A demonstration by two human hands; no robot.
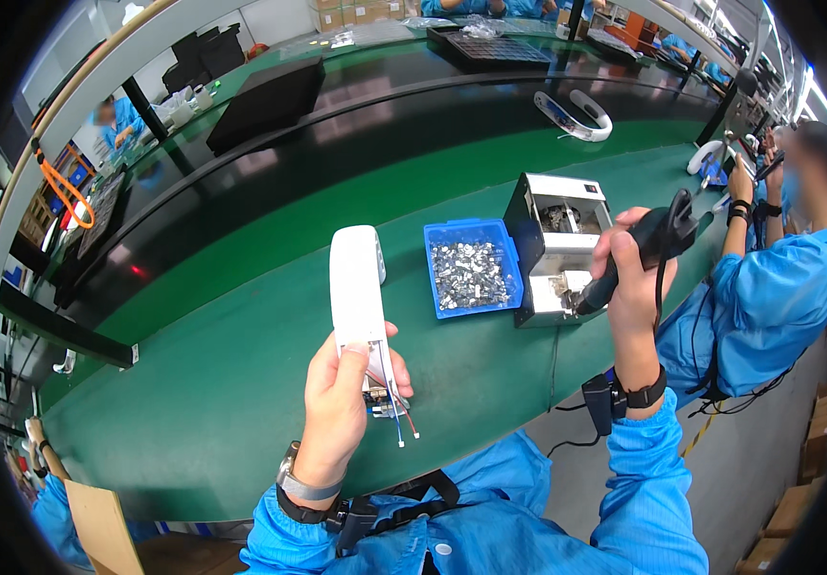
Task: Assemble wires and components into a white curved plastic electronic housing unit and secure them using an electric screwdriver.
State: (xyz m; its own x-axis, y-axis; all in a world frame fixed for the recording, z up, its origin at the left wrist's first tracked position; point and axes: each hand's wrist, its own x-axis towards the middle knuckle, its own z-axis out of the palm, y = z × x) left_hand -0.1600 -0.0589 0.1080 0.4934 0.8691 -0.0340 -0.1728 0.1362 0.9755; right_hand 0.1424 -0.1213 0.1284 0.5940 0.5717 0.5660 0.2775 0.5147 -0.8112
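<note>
My left hand (329,407) is closed around a long, curved white plastic housing (357,283), held above the green tabletop. At the housing's lower end, small parts show in its open inside, and thin red and blue wires (400,419) with small white plugs hang out. My right hand (632,292) grips a black electric screwdriver (656,233) with its cable at the top. The screwdriver's nose points down-left at the front of a white and black screw feeder (567,256). Its tip is hard to make out against the feeder.
Left of the feeder stands a blue bin (472,310) heaped with small metal and dark parts. A white curved band (591,132) lies farther back beside a dark conveyor (385,105). An orange loop (64,192) hangs at left. A co-worker in blue (780,307) sits close on my right.
</note>
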